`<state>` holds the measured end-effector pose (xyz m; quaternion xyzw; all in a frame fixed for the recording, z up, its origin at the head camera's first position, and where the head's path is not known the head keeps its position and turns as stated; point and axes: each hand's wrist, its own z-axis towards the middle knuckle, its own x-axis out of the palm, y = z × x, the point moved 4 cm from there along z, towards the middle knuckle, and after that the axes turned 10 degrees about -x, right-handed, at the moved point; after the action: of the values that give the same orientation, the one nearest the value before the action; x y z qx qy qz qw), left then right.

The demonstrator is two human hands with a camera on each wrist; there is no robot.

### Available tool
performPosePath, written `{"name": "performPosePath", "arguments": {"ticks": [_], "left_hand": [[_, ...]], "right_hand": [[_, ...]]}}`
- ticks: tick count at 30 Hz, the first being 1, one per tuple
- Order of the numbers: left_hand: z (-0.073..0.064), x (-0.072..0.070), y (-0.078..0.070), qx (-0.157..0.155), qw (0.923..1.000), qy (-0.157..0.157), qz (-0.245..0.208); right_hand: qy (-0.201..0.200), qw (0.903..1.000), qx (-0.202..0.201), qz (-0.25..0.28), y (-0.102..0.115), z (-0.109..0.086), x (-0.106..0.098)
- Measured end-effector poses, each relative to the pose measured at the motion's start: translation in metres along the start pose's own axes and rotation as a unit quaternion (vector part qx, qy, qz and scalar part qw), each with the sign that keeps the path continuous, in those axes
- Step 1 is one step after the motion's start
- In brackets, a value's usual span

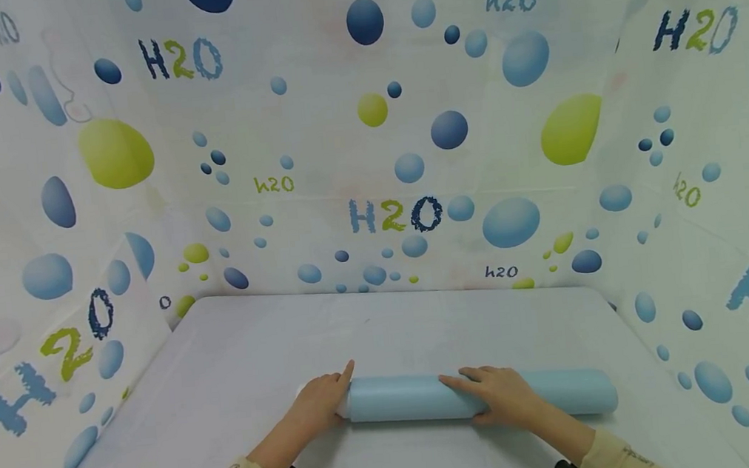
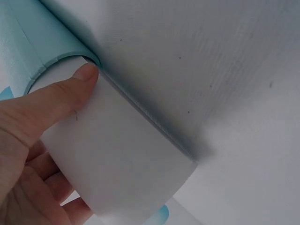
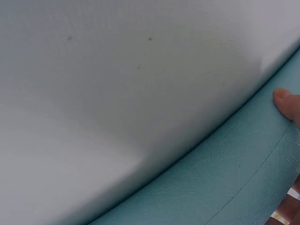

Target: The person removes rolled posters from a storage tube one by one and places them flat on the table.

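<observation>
A light-blue roll of sheet material (image 1: pixel 402 399) lies lengthwise across the white table. From its left end sticks a white roll (image 2: pixel 126 140), best seen in the left wrist view. My left hand (image 1: pixel 324 400) holds this white roll right beside the blue rim, thumb on the near side and fingers round behind it. Over the middle of the blue roll lies my right hand (image 1: pixel 501 394). Its thumb presses the near side, while the fingers reach across the top to the far side. In the right wrist view only the thumb (image 3: pixel 285 103) and some fingertips show.
The white tabletop (image 1: pixel 383 330) carries a few small dark specks. A white curtain (image 1: pixel 311 120) printed with blue and green drops and "H2O" lettering surrounds the table at the back and both sides.
</observation>
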<state>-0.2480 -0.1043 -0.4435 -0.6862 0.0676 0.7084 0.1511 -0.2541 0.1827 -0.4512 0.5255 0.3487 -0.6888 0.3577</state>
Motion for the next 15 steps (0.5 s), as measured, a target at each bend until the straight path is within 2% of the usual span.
{"name": "performPosePath", "arguments": {"ticks": [9,15], "left_hand": [[-0.003,0.001,0.001,-0.015,0.9998,0.009,-0.002],[-0.005,0.0,0.002,-0.006,0.9999,-0.014,-0.001]], "right_hand": [[-0.026,0.9995,-0.016,-0.009,-0.002,-0.009,-0.003],[-0.026,0.9995,-0.012,-0.01,-0.006,-0.014,-0.005]]}}
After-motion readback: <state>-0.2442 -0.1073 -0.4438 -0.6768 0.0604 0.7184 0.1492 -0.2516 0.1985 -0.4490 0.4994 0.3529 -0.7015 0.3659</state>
